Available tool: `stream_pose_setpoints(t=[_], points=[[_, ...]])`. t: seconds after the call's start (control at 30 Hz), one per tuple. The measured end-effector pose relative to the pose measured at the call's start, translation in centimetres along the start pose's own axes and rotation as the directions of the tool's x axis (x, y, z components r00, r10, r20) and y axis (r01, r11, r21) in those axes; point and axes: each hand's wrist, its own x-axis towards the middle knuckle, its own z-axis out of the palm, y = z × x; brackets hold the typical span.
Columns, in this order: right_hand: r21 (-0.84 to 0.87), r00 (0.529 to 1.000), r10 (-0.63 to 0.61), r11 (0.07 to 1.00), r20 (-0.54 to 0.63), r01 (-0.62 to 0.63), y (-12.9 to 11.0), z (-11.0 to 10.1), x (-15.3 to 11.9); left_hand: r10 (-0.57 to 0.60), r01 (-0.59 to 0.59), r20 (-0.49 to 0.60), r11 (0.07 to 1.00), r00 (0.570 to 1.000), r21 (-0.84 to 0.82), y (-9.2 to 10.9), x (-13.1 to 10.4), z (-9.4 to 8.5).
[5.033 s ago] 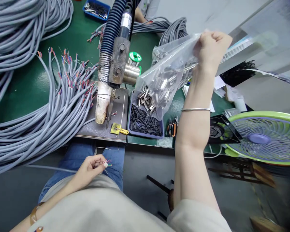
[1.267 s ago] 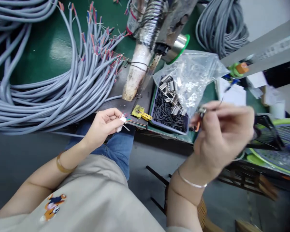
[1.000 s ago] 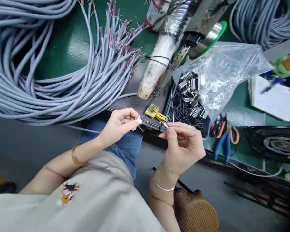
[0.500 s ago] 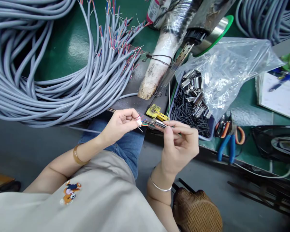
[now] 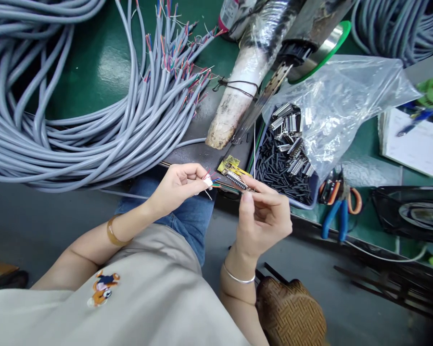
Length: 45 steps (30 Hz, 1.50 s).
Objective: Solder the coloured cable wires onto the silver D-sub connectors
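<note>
Thumb and fingers of my left hand (image 5: pixel 182 186) pinch the stripped end of a grey cable, whose thin coloured wires (image 5: pixel 213 180) fan out toward the right. My right hand (image 5: pixel 261 206) grips a metal multi-pin connector (image 5: pixel 235 179) by its right end, with the thumb below it. The connector is just right of the wire tips, near the table edge. A yellow clamp (image 5: pixel 234 166) lies behind it. Above hangs the end of a thick white wrapped tube (image 5: pixel 228 113), with a metal soldering tip (image 5: pixel 254 103) beside it.
Grey cables (image 5: pixel 130 125) with stripped ends cover the left. At right, a bin (image 5: pixel 315 194) holds black tubes and metal connectors, under a plastic bag (image 5: pixel 342 110). Blue-handled pliers (image 5: pixel 335 218), a notebook (image 5: pixel 414 144) and a black fan (image 5: pixel 414 214) lie farther right. A woven stool (image 5: pixel 292 312) stands below.
My right hand has moved slightly left and down, and now holds the connector nearer its right end, so more of its pin row shows. My left hand has hardly moved.
</note>
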Motion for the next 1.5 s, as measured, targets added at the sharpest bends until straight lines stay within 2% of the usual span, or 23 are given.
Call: stream_pose_setpoints(t=[0.17,0.27,0.4,0.53,0.63,0.73,0.83,0.9,1.0,1.07,1.13,1.3,1.5], points=[[0.008,0.999,0.009,1.000,-0.033,-0.009,-0.1,0.6,-0.1,-0.029,0.029,0.007,0.998,1.000,0.047,-0.1,-0.2,-0.1],[0.069,0.999,0.023,0.997,-0.044,-0.020,-0.3,0.9,-0.1,-0.030,0.029,0.014,0.997,0.999,0.065,-0.3,-0.3,-0.1],[0.128,0.997,0.062,0.990,-0.043,-0.056,-0.5,0.9,-0.2,-0.089,0.090,0.044,0.996,0.995,-0.005,-0.4,-0.3,0.0],[0.052,0.998,0.045,0.998,-0.034,-0.043,-0.3,0.4,-0.1,-0.142,0.148,0.062,0.984,0.988,-0.096,-0.3,-0.2,-0.1],[-0.106,0.999,-0.034,0.994,0.020,0.036,-0.2,-0.3,0.2,-0.143,0.145,0.035,0.985,0.989,-0.091,-0.1,-0.3,-0.4],[-0.271,0.981,-0.140,0.947,0.132,0.172,0.0,-1.2,0.6,-0.123,0.123,0.002,0.990,0.992,-0.066,0.1,-0.2,-0.7],[-0.322,0.944,-0.201,0.904,0.263,0.283,0.0,-1.7,0.6,-0.076,0.075,-0.012,0.997,0.997,-0.028,0.2,-0.2,-0.8],[-0.296,0.930,-0.223,0.904,0.292,0.309,0.0,-1.7,0.5,-0.051,0.051,-0.019,0.999,0.999,0.003,0.2,-0.1,-0.8],[-0.198,0.965,-0.203,0.952,0.164,0.233,-0.2,-1.1,0.2,-0.037,0.038,-0.028,0.999,0.999,0.028,0.0,-0.1,-0.6],[-0.093,0.992,-0.108,0.989,0.062,0.113,-0.2,-0.6,0.0,-0.038,0.039,-0.025,0.999,0.999,0.033,-0.1,-0.1,-0.5],[0.004,1.000,-0.002,1.000,0.019,0.002,-0.3,-0.2,-0.1,-0.044,0.044,-0.012,0.998,0.999,0.041,-0.2,-0.2,-0.4],[0.094,0.994,0.098,0.990,0.053,-0.103,-0.5,0.5,-0.1,-0.044,0.042,0.031,0.997,0.999,0.066,-0.1,-0.3,0.0],[0.167,0.992,0.106,0.979,0.071,-0.117,-0.6,0.4,-0.2,-0.024,0.022,0.028,0.997,0.999,0.079,-0.3,-0.5,0.5]])
